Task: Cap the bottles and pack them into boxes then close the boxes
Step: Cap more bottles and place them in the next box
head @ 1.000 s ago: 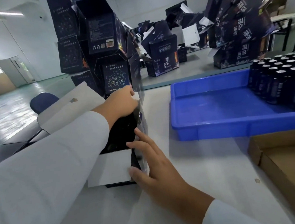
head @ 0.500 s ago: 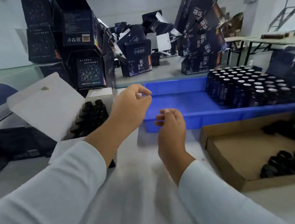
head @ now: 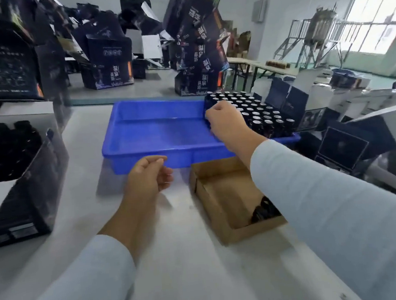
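A blue tray [head: 148,139] lies across the table, with several dark uncapped bottles [head: 258,113] standing at its right end. My right hand [head: 225,123] reaches into the tray, and its thumb and curled fingers close on a bottle at the left edge of that group. My left hand [head: 146,178] hovers above the table in front of the tray, loosely curled and holding nothing. At the far left an open dark box [head: 28,188] holds several capped bottles [head: 5,147]. A brown cardboard tray [head: 211,201] by my right arm contains black caps [head: 263,212].
Stacks of dark printed boxes [head: 198,54] stand on the table behind the tray and at the back left. More dark boxes [head: 342,144] sit low on the right. Bare table surface [head: 182,259] lies between my arms.
The view has swung right, away from the open box. My right hand moved forward into the blue tray onto the bottles. My left hand dropped lower in front of the tray.
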